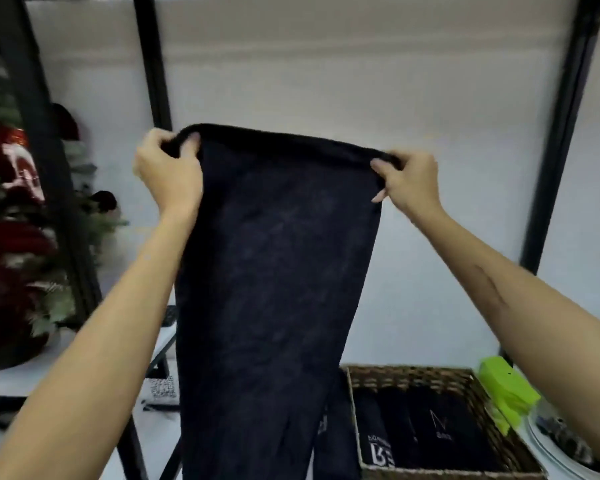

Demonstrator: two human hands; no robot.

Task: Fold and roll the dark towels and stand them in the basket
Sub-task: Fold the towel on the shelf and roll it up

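Both arms are stretched up and forward. The left hand [168, 169] and the right hand [407, 181] are each curled round an upper corner of a dark towel [278, 271], whose top edge is pulled taut between them. The towel's lower end is cut off by the frame. Below the right forearm, a wicker basket [413, 374] is seen with dark rolled towels [430, 434] inside, their details hard to make out.
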